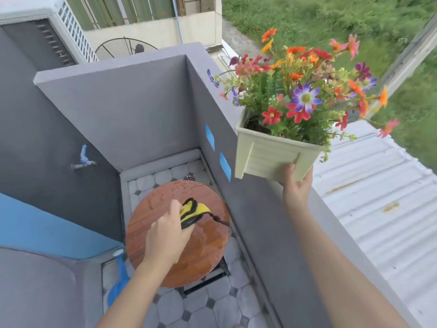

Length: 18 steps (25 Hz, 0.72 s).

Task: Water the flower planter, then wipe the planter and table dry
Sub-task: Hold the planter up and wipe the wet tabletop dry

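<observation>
My right hand (296,185) grips the bottom of a pale green rectangular planter (267,157) full of colourful flowers (305,91), holding it in the air above the grey balcony wall (255,209). My left hand (168,233) holds a bunched yellow cloth with black trim (194,211) against the top of the small round wooden table (208,242). The tabletop shines wet, with droplets near its far edge and a film of water on the right.
A tap (82,159) sticks out of the dark wall at left. A blue object (119,282) lies on the tiled floor (212,304) beside the table. A floor drain (189,178) sits behind the table. Corrugated roofing (378,209) lies beyond the wall.
</observation>
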Tool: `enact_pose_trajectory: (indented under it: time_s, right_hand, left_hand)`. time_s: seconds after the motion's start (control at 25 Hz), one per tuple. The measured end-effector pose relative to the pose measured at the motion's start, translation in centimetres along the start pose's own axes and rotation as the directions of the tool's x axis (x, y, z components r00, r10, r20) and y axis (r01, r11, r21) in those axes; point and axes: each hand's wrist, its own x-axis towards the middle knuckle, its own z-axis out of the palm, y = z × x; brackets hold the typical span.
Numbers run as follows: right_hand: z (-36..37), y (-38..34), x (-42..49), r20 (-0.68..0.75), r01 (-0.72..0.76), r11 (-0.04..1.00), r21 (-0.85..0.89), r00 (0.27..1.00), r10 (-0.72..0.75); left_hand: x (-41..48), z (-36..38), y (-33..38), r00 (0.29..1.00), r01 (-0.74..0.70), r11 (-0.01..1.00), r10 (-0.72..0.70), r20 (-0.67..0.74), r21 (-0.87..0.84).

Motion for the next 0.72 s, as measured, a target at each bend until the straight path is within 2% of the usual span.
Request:
enact_pose_trajectory:
  time_s: [0.12,0.2,0.28,0.44,0.56,0.64,0.72]
  right_hand:
    - [0.4,0.6,-0.1,-0.023,-0.026,0.999,0.036,0.999,0.026]
    - [0.4,0.7,-0.2,-0.040,-0.008,0.999,0.052,0.999,0.010]
    - [0.2,1.3,-0.3,-0.038,-0.018,1.000,-0.013,0.999,0.017]
    - [0.2,1.3,-0.8,-0.046,-0.092,0.996,-0.019,0.995,0.091]
    - [0.3,0.8,-1.1,-0.085,-0.104,0.993,-0.062,0.992,0.099]
    - [0.4,0.5,-1.4,-0.103,-0.098,0.988,-0.115,0.991,0.086]
    - [0.5,0.6,-1.6,-0.125,-0.072,0.988,-0.133,0.991,0.055]
  left_hand:
    - [0.6,1.1,-0.9,1.000,-0.013,0.998,0.014,0.019,-0.054]
    - [0.9,1.7,-1.3,0.998,-0.040,0.999,0.041,0.041,-0.019]
    - [0.8,1.9,-1.6,0.998,-0.035,0.999,0.033,0.058,0.020]
    - [0.6,1.6,-2.1,0.996,-0.079,0.996,0.081,-0.045,0.048]
    - [0.4,0.2,-1.9,0.990,-0.059,0.991,0.044,-0.133,-0.116]
    - [0.6,-0.8,-1.6,0.991,-0.029,0.974,-0.002,-0.137,-0.224]
    - [0.8,-1.3,-1.3,0.994,-0.068,0.963,0.043,-0.099,-0.262]
